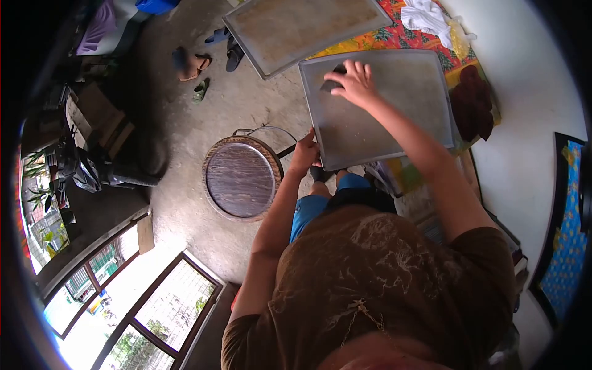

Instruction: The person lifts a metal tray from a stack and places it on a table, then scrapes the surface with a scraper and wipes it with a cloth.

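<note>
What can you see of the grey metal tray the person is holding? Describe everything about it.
The tray is a flat rectangular sheet of dull grey metal with rounded corners and a low raised rim. Its surface looks matt and smudged. It is held up in front of the person's knees. The left hand grips its near left corner, and the right hand lies on its far left part over a small dark pad. Its far side overlaps a bright patterned cloth.

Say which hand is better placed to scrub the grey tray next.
Right. The right hand presses a dark pad on the tray; the left hand grips its near edge, likely steadying it.
</note>
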Available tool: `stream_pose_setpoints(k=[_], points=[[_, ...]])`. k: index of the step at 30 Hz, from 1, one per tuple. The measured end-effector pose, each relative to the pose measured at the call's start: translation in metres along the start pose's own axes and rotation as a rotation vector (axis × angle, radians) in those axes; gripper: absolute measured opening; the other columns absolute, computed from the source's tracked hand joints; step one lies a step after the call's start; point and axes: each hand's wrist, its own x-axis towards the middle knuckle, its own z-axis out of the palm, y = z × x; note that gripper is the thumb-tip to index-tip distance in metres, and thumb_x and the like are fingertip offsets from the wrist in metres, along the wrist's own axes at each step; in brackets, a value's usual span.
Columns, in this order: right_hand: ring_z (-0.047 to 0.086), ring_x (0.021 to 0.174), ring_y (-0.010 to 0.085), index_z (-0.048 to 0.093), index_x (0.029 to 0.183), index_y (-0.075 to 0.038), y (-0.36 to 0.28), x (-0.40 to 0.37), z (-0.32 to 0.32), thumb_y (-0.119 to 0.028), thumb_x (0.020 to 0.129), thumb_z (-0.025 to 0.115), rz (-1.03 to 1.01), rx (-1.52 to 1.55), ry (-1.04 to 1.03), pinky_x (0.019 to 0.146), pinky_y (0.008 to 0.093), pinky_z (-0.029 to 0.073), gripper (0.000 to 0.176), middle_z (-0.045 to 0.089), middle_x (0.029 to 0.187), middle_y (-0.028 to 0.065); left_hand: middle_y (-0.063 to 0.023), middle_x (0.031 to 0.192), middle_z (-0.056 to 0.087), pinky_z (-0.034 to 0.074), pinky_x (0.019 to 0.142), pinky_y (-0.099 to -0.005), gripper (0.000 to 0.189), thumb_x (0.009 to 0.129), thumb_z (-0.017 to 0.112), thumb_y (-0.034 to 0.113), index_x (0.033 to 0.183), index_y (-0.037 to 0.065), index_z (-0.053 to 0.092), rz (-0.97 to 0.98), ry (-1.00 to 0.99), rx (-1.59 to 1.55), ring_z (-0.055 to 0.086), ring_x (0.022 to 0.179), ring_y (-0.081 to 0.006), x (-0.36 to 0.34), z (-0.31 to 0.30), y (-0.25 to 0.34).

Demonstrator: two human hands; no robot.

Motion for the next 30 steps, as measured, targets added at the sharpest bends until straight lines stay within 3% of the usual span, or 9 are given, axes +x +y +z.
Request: stream_pose_setpoints(k=[5,8,11,13,17,21,28,30], points=[[0.044,0.104,0.0251,0.062,0.112,-0.04,-0.023,-0.051,0.008,-0.039,0.07,0.075,-0.148,0.081,-0.026,0.086,0.0395,0.033,0.043,0.047,0.107,0.0049,-0.0071,0.075,0.058,0.053,0.047,-0.0275,0.062,0.085,0.045,-0.001,0.145,0.005,0.031,0.02,0.001,-0.021,0.057,0.057,-0.0125,-0.001,0.0,0.001],[0.045,0.103,0.0258,0.063,0.109,-0.039,-0.032,-0.093,0.004,-0.039,0.068,0.077,-0.178,0.099,-0.042,0.086,0.0407,0.034,0.044,0.047,0.104,0.0051,-0.0089,0.088,0.062,0.054,0.05,-0.0282,0.065,0.088,0.046,0.001,0.149,0.009,0.023,-0.003,-0.046,0.056,0.062,0.063,-0.0152,0.008,-0.006,-0.009],[0.049,0.1,0.0267,0.065,0.106,-0.037,-0.012,-0.095,-0.02,-0.036,0.063,0.08,0.075,0.13,0.056,0.083,0.0444,0.038,0.045,0.047,0.1,0.0056,-0.0078,0.083,0.059,0.055,0.051,-0.0287,0.065,0.089,0.047,0.002,0.149,0.009,0.023,0.007,-0.079,0.05,0.062,0.063,-0.0154,0.006,-0.006,-0.004],[0.051,0.097,0.029,0.065,0.107,-0.036,0.025,-0.097,-0.033,-0.037,0.063,0.081,0.316,0.117,0.232,0.081,0.0469,0.042,0.047,0.049,0.102,0.0069,-0.008,0.082,0.059,0.055,0.051,-0.0287,0.065,0.089,0.047,0.002,0.149,0.009,0.022,0.013,-0.093,0.064,0.061,0.062,-0.0153,0.001,-0.006,0.001],[0.051,0.102,0.0337,0.058,0.118,-0.038,0.113,-0.121,-0.067,-0.044,0.071,0.075,0.915,-0.24,0.126,0.083,0.0492,0.042,0.05,0.05,0.106,0.0098,-0.0087,0.083,0.059,0.056,0.051,-0.0286,0.065,0.09,0.047,0.003,0.149,0.008,0.021,-0.01,-0.108,0.044,0.061,0.063,-0.0152,0.003,-0.005,0.002],[0.05,0.106,0.0329,0.058,0.119,-0.038,0.161,-0.139,-0.059,-0.044,0.072,0.074,1.191,-0.321,0.123,0.086,0.0486,0.041,0.05,0.05,0.11,0.0108,-0.0072,0.082,0.06,0.055,0.049,-0.0272,0.062,0.09,0.047,0.004,0.148,0.009,0.025,-0.024,-0.1,0.052,0.06,0.061,-0.0132,0.003,-0.001,0.008],[0.05,0.104,0.0295,0.058,0.116,-0.039,0.133,-0.138,-0.057,-0.037,0.07,0.077,0.837,-0.351,0.077,0.084,0.0449,0.041,0.05,0.049,0.11,0.0071,-0.0109,0.097,0.065,0.056,0.051,-0.028,0.063,0.093,0.044,0.005,0.15,0.013,0.019,-0.053,-0.129,0.096,0.067,0.071,-0.0189,0.008,-0.01,0.0],[0.05,0.1,0.0282,0.058,0.115,-0.039,0.159,-0.139,-0.067,-0.04,0.07,0.077,0.921,-0.386,0.05,0.081,0.0436,0.041,0.049,0.048,0.107,0.0061,-0.0109,0.099,0.066,0.056,0.051,-0.0279,0.063,0.094,0.045,0.005,0.15,0.013,0.019,-0.04,-0.142,0.072,0.067,0.072,-0.0189,0.012,-0.011,-0.002]])
